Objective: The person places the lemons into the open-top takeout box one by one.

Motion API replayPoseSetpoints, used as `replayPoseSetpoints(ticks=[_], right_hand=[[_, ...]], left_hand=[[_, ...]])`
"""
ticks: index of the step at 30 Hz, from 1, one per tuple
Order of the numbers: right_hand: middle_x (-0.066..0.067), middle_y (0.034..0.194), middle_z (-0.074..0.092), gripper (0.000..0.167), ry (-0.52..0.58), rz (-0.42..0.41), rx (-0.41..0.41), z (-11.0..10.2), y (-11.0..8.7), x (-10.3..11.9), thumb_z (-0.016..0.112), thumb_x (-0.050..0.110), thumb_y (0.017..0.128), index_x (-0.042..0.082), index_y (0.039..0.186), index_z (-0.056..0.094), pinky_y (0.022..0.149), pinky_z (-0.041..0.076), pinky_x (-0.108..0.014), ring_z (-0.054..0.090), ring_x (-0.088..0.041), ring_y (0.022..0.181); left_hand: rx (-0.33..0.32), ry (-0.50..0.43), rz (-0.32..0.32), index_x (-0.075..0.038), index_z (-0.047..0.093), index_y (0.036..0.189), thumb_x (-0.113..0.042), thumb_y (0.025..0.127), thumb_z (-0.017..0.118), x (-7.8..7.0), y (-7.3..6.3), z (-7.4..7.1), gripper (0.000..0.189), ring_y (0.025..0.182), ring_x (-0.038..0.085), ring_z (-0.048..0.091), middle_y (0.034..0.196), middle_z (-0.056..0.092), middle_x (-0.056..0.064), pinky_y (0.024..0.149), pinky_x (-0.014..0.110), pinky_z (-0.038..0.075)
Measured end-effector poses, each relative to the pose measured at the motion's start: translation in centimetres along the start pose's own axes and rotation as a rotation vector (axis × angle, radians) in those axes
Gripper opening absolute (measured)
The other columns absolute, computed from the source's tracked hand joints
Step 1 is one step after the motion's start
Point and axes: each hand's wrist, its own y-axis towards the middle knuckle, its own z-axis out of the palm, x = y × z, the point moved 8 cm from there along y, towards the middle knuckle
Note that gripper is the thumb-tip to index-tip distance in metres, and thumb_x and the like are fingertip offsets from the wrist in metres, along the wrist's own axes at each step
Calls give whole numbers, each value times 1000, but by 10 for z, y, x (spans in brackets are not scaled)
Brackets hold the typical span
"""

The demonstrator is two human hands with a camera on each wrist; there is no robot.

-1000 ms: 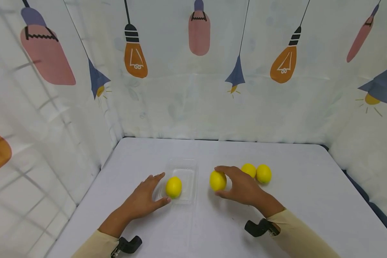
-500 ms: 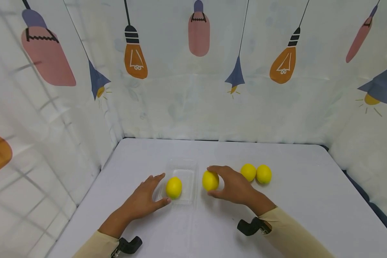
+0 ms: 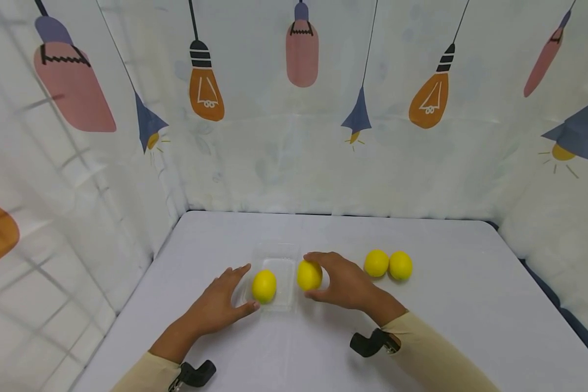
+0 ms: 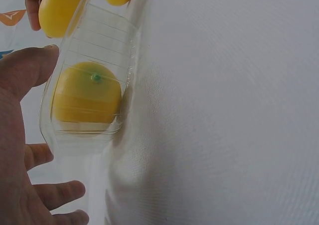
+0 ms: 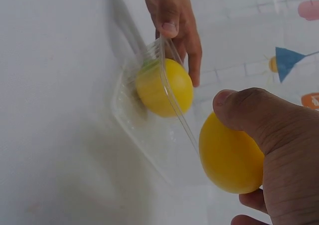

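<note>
A clear plastic container (image 3: 283, 272) sits on the white table with one yellow lemon (image 3: 264, 286) at its left end; a green stem spot shows on that lemon in the left wrist view. My left hand (image 3: 213, 307) is spread at the container's left side, its thumb (image 4: 42, 65) right at the rim. Between thumb and fingers, my right hand (image 3: 348, 283) grips a second lemon (image 5: 232, 155) by the container's right edge. In the right wrist view this lemon overlaps the clear rim (image 5: 174, 98).
Two more lemons, one (image 3: 376, 263) beside the other (image 3: 400, 265), lie on the table (image 3: 446, 316) to the right, behind my right hand. Beyond the table's back edge hangs a white curtain (image 3: 284, 163) printed with lamps and bulbs. Black wrist mounts (image 3: 374, 343) stick out beneath both wrists.
My right hand has carried its lemon leftward, from the open table to the container's right edge. My left hand and the lemon in the container have stayed put.
</note>
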Motion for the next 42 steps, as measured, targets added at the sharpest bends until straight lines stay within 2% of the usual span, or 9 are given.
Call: replayPoseSetpoints(ticks=[10,30,42], right_hand=[[5,147,56,77,-4,-37,6,7,7,7,86,45,82,21,148,55,107,48,-40,54,-16,130],[5,148,55,78,-23,-46,54,21,24,21,84,49,83,23,150,53,108,46,-39,53,-16,130],[5,148,55,76,-46,-87,65,36,32,29,83,48,84,21,149,54,111,44,-40,53,-19,132]], left_hand=[[-1,0,-1,-15,36,160,-71,86,67,0,1,0,97,148,48,27,159,39,21,117,66,21],[-6,-18,17,-17,35,160,-73,85,67,1,1,2,99,148,47,28,159,39,20,117,66,20],[-4,-29,8,-19,35,161,-72,85,67,2,1,3,98,148,48,27,159,39,20,117,68,20]])
